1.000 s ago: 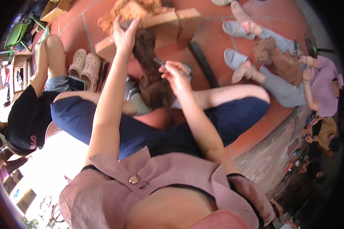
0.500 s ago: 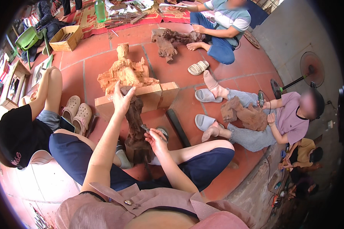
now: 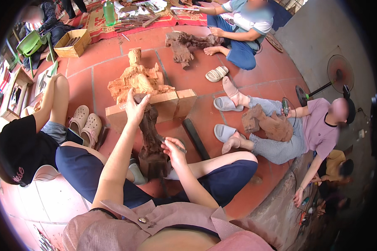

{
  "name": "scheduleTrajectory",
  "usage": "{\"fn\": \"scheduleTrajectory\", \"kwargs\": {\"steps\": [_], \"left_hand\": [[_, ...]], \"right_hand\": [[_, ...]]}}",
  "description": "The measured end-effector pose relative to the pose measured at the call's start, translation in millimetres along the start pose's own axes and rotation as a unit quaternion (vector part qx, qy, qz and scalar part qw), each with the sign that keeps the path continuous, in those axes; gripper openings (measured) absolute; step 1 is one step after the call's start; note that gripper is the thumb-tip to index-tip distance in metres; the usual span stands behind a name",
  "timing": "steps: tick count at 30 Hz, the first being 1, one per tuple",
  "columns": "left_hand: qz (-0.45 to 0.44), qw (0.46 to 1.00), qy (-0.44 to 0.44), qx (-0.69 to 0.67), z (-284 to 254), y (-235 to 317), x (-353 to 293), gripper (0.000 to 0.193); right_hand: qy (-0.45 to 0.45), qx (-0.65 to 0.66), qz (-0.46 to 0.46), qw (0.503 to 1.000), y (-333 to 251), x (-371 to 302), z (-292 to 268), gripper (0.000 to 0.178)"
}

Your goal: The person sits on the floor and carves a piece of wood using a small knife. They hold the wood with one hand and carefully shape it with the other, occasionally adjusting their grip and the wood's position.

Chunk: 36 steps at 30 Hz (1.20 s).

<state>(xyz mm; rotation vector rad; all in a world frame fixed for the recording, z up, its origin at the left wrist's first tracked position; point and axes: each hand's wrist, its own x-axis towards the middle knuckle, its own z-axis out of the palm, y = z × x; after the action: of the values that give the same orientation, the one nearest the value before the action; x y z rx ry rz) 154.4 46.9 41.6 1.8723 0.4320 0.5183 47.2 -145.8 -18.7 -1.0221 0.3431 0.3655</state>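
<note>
A dark brown wood carving [image 3: 150, 133] stands upright between my bent legs. My left hand [image 3: 135, 110] is wrapped round its top end, with the thumb spread to the right. At the carving's right side, my right hand [image 3: 174, 151] grips a thin carving tool [image 3: 182, 148] between thumb and fingers. The tool's tip is at or close to the wood; whether it touches, I cannot tell. Just beyond my left hand, a pale carved wooden figure [image 3: 137, 79] sits on a thick light wooden block [image 3: 171, 104].
A dark bar [image 3: 195, 140] lies right of the carving. Grey slippers [image 3: 225, 133] and a person with a reddish carving [image 3: 268, 123] are on my right. Another person sits at left beside pale clogs [image 3: 90, 127]. Farther off are a wooden box [image 3: 73, 50] and a dark carving [image 3: 182, 48].
My right hand has shifted slightly up along the carving with the tool. My left hand stays at the top. The person on the right now stretches an arm down toward the floor.
</note>
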Motion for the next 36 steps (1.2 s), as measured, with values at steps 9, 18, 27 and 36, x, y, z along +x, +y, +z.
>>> {"fn": "scheduleTrajectory", "kwargs": {"steps": [9, 18, 27, 36], "left_hand": [[0.003, 1.000, 0.009, 0.005, 2, 5, -2, 0.088], [0.000, 1.000, 0.000, -0.002, 2, 6, -3, 0.088], [0.008, 1.000, 0.010, -0.005, 1, 6, -3, 0.083], [0.008, 1.000, 0.006, -0.006, 4, 0, 1, 0.081]], "right_hand": [[0.017, -0.012, 0.021, 1.000, 8, -10, -12, 0.020], [0.016, -0.010, -0.010, 1.000, 17, -5, -10, 0.019], [-0.016, -0.023, -0.041, 0.999, 12, -5, -6, 0.020], [-0.049, -0.054, -0.091, 0.993, 6, 0, 1, 0.021]]}}
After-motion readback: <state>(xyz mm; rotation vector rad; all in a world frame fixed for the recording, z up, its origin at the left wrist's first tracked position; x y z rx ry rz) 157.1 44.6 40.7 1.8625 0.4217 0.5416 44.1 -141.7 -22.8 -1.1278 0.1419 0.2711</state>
